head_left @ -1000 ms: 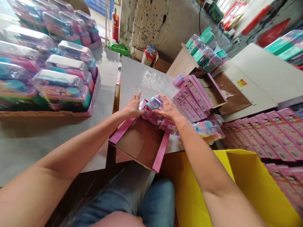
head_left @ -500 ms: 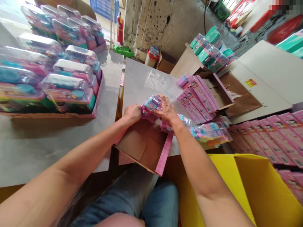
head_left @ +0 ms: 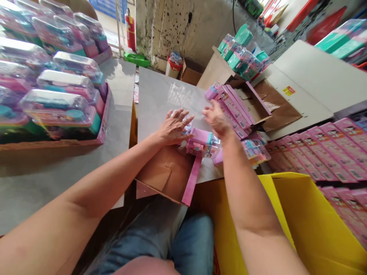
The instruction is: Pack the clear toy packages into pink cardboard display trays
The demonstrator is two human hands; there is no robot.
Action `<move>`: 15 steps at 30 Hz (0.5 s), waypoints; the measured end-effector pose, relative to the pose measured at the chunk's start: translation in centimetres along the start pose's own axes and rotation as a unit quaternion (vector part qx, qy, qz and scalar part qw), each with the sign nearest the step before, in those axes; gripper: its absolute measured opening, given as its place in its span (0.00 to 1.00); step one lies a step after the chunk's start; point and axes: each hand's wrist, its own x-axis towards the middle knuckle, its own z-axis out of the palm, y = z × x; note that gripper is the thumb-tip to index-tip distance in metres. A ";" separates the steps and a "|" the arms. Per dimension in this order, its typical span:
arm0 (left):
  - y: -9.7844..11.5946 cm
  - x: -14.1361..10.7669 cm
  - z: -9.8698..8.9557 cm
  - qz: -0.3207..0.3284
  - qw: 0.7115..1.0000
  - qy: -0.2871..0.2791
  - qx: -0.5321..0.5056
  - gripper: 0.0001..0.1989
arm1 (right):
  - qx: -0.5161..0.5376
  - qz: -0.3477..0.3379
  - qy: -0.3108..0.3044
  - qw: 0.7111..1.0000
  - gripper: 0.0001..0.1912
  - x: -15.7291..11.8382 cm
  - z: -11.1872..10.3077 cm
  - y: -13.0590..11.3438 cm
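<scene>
My left hand [head_left: 175,128] has its fingers spread and rests over a clear-topped toy pack at the far end of an open pink cardboard box [head_left: 195,179]. It hides most of that pack. A pink toy pack with a clear plastic cover [head_left: 199,142] lies on its side at the box's far right corner, just right of my left fingers. My right hand [head_left: 217,119] is off the box, above the tabletop near some flat pink cartons [head_left: 233,109]. Its fingers are apart, slightly bent and a little blurred, with nothing visible in them.
Left stands a pink tray [head_left: 105,114] loaded with several clear-lidded toy packs [head_left: 61,110]. More colourful packs [head_left: 255,149] lie right of my right forearm. A large yellow box [head_left: 286,198] stands at lower right, before rows of pink cartons [head_left: 329,149]. A fire extinguisher [head_left: 130,30] stands behind.
My right hand has let go of the toy pack and moved right, towards the pink cartons. My left hand has moved from the box's left edge onto the pack, fingers spreading. The view has shifted.
</scene>
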 end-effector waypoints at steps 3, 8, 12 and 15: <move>0.0 -0.4 1.1 -0.005 0.999 0.036 0.025 0.36 | 0.049 -0.053 0.016 0.997 0.38 -4.7 -5.2 1.4; 0.5 -0.3 2.2 -0.043 0.994 0.100 0.033 0.35 | 0.135 0.056 0.028 0.989 0.60 -12.1 -3.2 6.5; 0.8 -0.1 2.1 -0.054 0.992 0.105 0.037 0.32 | 0.222 0.061 0.040 0.972 0.66 -13.0 3.0 10.1; 1.1 0.0 1.8 -0.067 0.992 0.097 0.040 0.30 | 0.207 0.049 0.087 0.973 0.64 -12.3 4.4 10.7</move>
